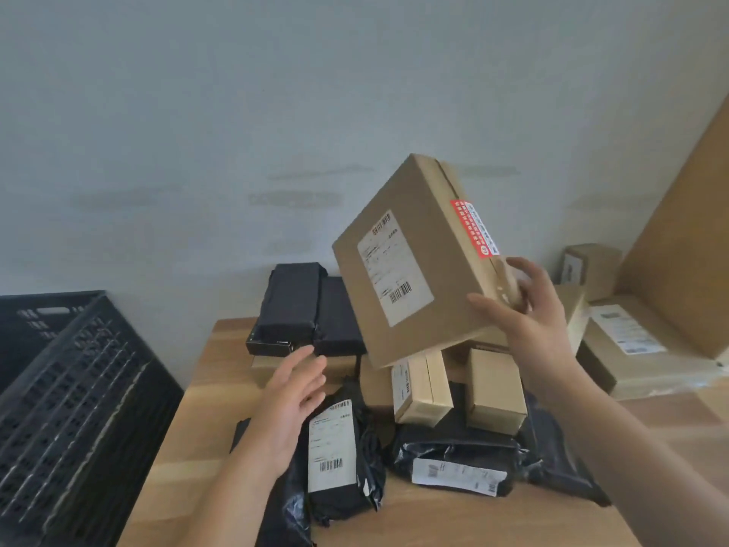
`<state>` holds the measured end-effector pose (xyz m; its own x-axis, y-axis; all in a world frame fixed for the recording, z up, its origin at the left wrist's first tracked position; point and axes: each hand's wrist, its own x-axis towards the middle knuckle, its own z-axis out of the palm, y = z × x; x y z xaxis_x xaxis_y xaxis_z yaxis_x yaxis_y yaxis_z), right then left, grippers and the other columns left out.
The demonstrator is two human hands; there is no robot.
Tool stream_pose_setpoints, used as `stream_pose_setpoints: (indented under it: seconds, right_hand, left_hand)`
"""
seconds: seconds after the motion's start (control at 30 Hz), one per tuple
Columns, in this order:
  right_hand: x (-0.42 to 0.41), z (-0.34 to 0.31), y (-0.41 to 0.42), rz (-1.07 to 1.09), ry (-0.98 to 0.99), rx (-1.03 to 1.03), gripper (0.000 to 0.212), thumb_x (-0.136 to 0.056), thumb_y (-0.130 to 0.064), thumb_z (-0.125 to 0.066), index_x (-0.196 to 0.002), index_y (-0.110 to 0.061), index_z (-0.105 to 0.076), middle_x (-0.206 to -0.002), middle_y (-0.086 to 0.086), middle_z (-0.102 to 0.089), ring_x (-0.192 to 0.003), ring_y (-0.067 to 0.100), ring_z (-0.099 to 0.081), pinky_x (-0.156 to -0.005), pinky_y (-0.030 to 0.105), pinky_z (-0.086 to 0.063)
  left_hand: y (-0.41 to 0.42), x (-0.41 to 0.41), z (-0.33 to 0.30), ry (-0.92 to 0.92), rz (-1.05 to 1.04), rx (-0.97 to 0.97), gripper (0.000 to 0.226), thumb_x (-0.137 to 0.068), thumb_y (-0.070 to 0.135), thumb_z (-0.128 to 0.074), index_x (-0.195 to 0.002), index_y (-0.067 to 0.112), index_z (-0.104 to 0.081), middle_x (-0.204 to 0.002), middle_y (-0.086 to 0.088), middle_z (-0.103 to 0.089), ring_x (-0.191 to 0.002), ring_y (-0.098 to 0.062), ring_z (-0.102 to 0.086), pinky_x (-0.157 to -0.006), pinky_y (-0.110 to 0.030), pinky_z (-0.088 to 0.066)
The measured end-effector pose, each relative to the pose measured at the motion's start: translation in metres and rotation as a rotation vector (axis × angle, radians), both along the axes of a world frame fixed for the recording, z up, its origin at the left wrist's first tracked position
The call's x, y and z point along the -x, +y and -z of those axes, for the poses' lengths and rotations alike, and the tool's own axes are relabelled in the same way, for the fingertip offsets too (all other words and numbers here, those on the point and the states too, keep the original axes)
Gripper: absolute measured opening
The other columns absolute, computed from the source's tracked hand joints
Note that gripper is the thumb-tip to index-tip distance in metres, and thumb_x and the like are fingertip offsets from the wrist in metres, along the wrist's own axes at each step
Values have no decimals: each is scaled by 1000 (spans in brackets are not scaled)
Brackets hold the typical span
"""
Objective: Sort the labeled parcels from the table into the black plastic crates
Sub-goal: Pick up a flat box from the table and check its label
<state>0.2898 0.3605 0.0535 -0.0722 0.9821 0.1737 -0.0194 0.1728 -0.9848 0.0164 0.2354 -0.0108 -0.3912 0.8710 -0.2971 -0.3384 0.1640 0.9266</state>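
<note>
The right hand [520,305] holds a flat cardboard box [418,258] up in the air above the pile, gripping its lower right corner, thumb on the labelled face and fingers wrapped behind the edge. The box is tilted, its white shipping label [394,266] facing the person and a red sticker [473,227] along its upper right edge.

The left hand [294,400] hovers lower and to the left, fingers relaxed and spread, holding nothing; it sits just below and left of the box, apart from it, over a black mailer bag [339,456] with a white label.

On the wooden tabletop [205,420] under the raised box lie two small cardboard boxes [422,388] side by side, resting on another black bag [457,463]. Behind them, against the wall, are two black wrapped parcels [292,302].

A black crate [71,392] stands beside the left edge of the tabletop, well apart from the held box. To the right, more cardboard parcels [631,341] are stacked, and a large cardboard sheet [686,238] leans against the wall.
</note>
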Motion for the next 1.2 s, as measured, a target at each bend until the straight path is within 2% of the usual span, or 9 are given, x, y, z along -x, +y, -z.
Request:
stream_pose_setpoints:
  seconds: [0.07,0.17,0.23,0.47,0.6,0.7,0.9,1.07,1.2]
  right_hand:
    - [-13,1,-1,-54,141,210,84,-59,-38,-91,-135,-34,-57,-123,5,-68,-92,20,-77,-74,38,-63]
    - [-26,14,-8,-173,261,391,53,-73,-36,-82,-124,-28,-72,-117,6,-71,-99,26,-71,-83,48,-62]
    - [-30,28,-22,-233,343,430,41,-77,-42,-76,-115,-27,-79,-112,5,-73,-105,27,-69,-85,51,-63]
    - [-13,50,-70,-555,462,318,69,-80,-51,-80,-139,-19,-64,-139,15,-65,-119,32,-67,-93,46,-58]
    - [-9,52,-78,-591,405,302,69,-80,-48,-77,-142,-23,-61,-140,14,-64,-119,31,-67,-92,43,-59]
    - [-12,48,-72,-614,307,264,64,-85,-43,-64,-146,-24,-57,-141,16,-64,-118,38,-67,-88,49,-62]
    - [-18,35,-62,-586,241,98,60,-88,-40,-64,-147,-38,-56,-146,1,-63,-127,26,-66,-82,32,-62]
    - [-13,36,-75,-540,261,25,55,-97,-27,-53,-151,-39,-52,-146,-1,-64,-131,27,-64,-96,61,-56]
    - [-6,36,-90,-519,261,77,55,-95,-30,-51,-148,-46,-54,-140,-4,-68,-121,29,-69,-88,74,-50]
  left_hand:
    - [-4,0,-2,-36,-2,-54,68,-73,41,-78,-137,32,-58,-136,-4,-66,-128,-25,-61,-115,-46,-43]
    - [-16,3,-11,-25,70,-130,67,-81,46,-84,-141,36,-55,-138,-2,-67,-131,-24,-61,-121,-48,-34]
    - [-27,9,-22,16,105,-172,91,-67,51,-91,-147,32,-51,-144,-5,-63,-132,-25,-61,-121,-50,-34]
    - [-70,32,-52,72,165,-257,88,-67,36,-93,-146,42,-53,-144,-5,-64,-129,-28,-64,-96,-49,-59]
    - [-89,36,-54,102,94,-255,72,-80,18,-68,-148,38,-52,-141,-8,-65,-123,-30,-67,-80,-42,-63]
    - [-103,36,-57,141,36,-271,78,-76,15,-74,-148,35,-53,-139,-14,-66,-122,-36,-67,-83,-45,-64]
    - [-130,36,-72,279,62,-313,90,-65,20,-80,-149,38,-51,-143,-14,-62,-127,-38,-62,-92,-47,-61]
    - [-149,27,-80,342,48,-288,82,-70,22,-79,-146,39,-54,-144,-10,-62,-126,-31,-65,-88,-36,-60]
    - [-157,25,-81,325,3,-275,80,-69,21,-78,-144,39,-56,-143,-10,-63,-122,-28,-67,-85,-34,-60]
